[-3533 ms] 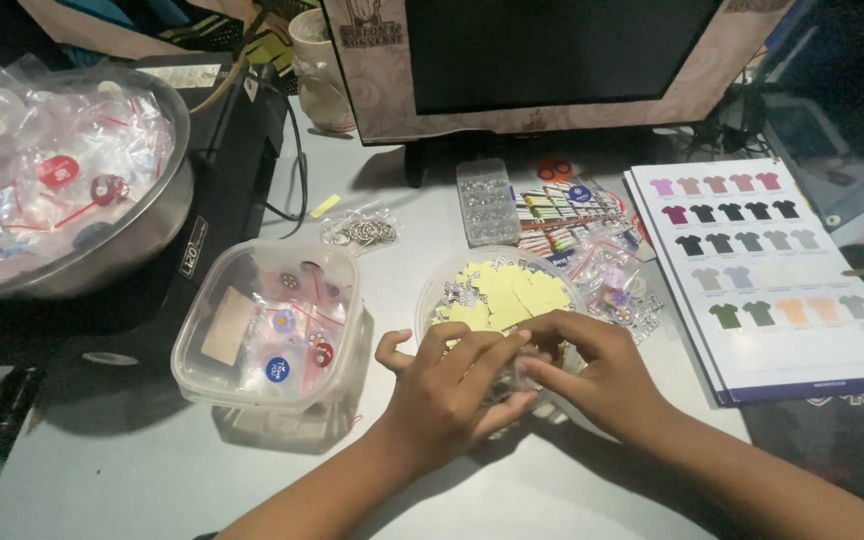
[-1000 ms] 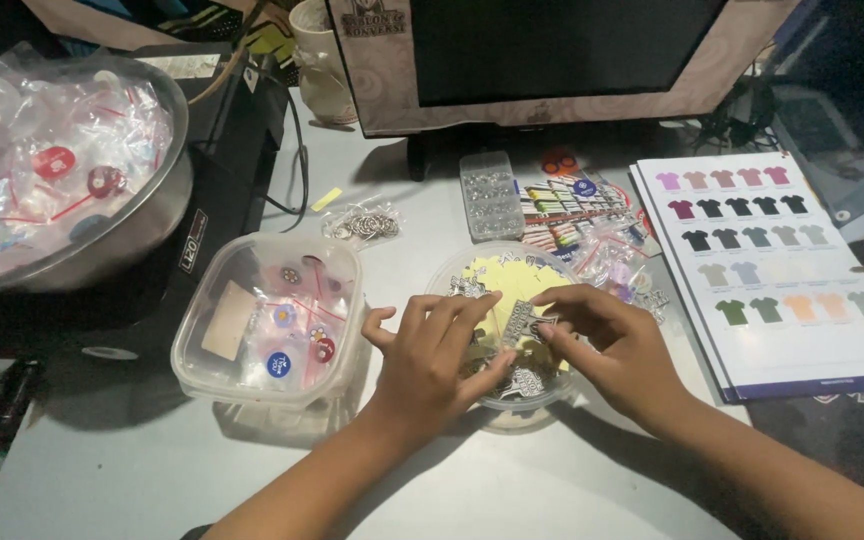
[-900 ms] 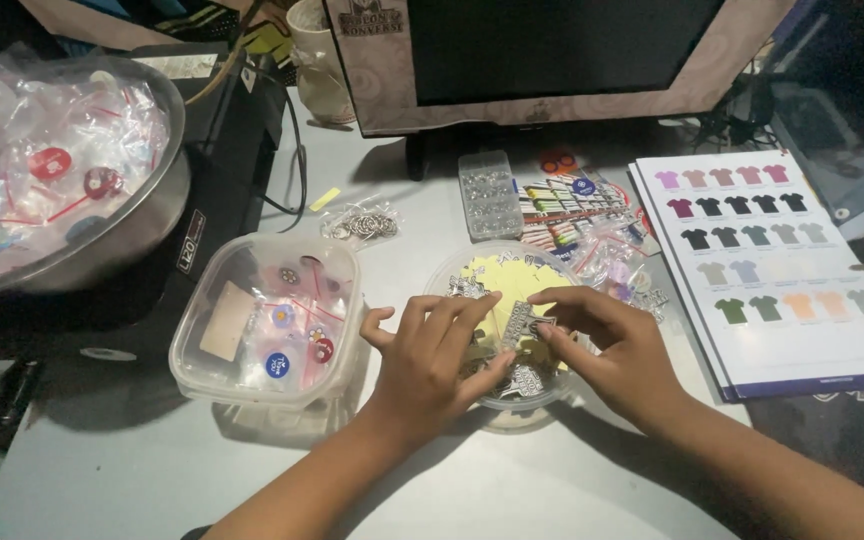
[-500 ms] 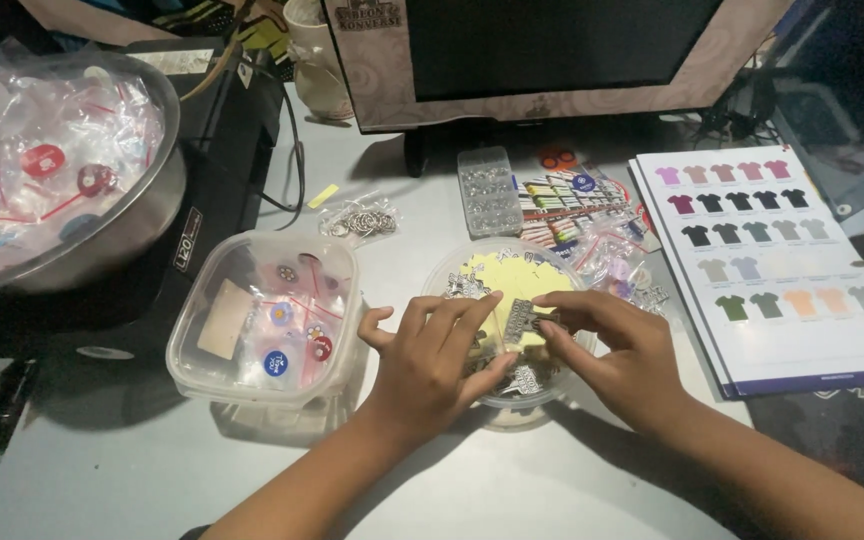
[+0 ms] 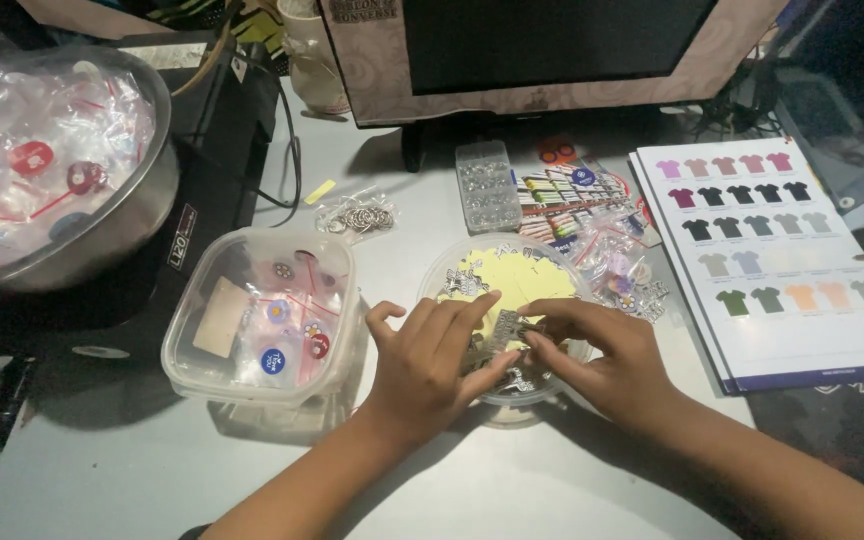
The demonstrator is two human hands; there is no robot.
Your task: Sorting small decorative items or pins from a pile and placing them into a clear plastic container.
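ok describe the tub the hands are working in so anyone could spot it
Start at the monitor and come down the table to the two hands. Left hand and right hand meet over a round clear tub. Unlike the square tub left of it, it holds yellow paper and small metal pieces.

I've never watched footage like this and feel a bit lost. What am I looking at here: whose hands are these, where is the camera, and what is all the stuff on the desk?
There is no machine here. The camera sits on a person's head and looks down at their own two bare hands over a grey desk.

The left hand and the right hand meet over a round clear tub that holds pale yellow paper pieces and small metal bits. Both pinch a small metal piece between the fingertips; what it is exactly is too small to tell.

Left of it stands a square clear box with small round badges inside. Further left is a big metal bowl full of bagged badges. To the right lies a printed sheet of coloured shirt pictures. Behind are a bag of metal rings, a small clear parts case and a monitor.
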